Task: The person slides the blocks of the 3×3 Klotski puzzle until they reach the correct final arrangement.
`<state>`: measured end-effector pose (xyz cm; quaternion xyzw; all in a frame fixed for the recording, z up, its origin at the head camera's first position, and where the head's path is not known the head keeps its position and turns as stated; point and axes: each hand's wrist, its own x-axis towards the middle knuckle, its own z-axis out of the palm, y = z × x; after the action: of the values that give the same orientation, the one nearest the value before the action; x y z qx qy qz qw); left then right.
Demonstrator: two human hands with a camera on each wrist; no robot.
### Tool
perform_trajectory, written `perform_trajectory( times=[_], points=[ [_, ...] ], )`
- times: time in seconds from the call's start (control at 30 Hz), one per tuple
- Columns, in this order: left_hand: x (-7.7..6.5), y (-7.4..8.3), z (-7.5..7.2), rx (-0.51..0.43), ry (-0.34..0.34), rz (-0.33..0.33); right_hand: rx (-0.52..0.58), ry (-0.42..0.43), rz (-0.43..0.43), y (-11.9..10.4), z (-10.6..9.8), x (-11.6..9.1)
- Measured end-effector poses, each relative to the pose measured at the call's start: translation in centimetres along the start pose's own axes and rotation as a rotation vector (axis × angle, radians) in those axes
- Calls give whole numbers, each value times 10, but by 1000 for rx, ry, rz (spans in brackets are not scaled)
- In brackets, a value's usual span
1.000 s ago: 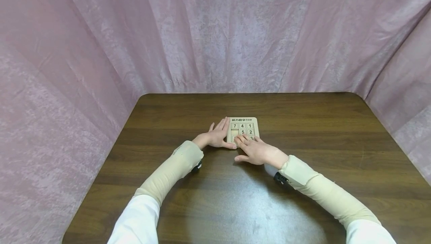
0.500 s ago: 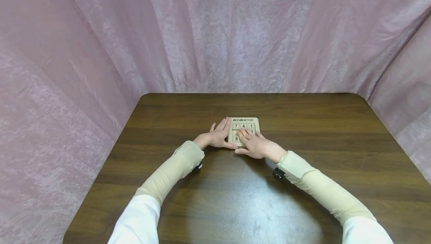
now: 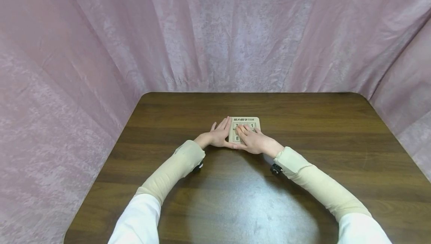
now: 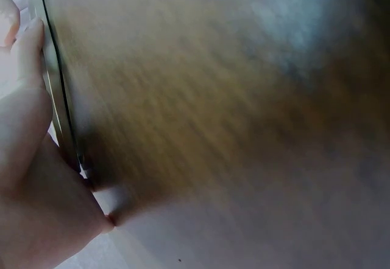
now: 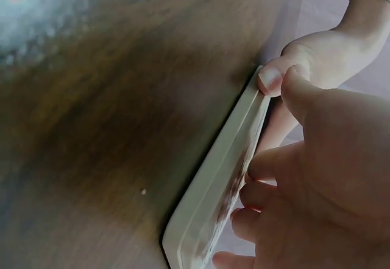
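A pale number sliding puzzle (image 3: 245, 119) lies flat on the table, its printed heading at the far edge. My left hand (image 3: 219, 135) stretches its straight fingers along the puzzle's left edge, thumb along the near edge. My right hand (image 3: 252, 141) reaches over the puzzle from the right, its fingertips on the number tiles. The 8 tile (image 3: 237, 138) and 1 tile (image 3: 252, 125) show; the hand hides most of the middle and right tiles. In the right wrist view, the right fingers (image 5: 262, 196) rest at the puzzle's face, and the two thumbs meet at its near edge.
The brown wooden table (image 3: 303, 124) has rounded far corners and a glossy reflection near the front. Pink curtains (image 3: 235, 42) hang behind it and at both sides. Each forearm wears a beige sleeve with a small black device under the wrist.
My right hand has slid forward over the puzzle, its fingertips passing from the near rows up toward the top row. The 8 tile has come into view. The left hand stays in place.
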<state>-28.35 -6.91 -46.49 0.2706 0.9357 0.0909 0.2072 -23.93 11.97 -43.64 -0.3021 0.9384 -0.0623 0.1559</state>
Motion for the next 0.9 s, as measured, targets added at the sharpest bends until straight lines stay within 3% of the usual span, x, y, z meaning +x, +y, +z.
perform_trajectory(
  times=[0.9],
  points=[
    [0,-1,0,-16,-16,8,1,2,8,-4,4,-6]
  ],
)
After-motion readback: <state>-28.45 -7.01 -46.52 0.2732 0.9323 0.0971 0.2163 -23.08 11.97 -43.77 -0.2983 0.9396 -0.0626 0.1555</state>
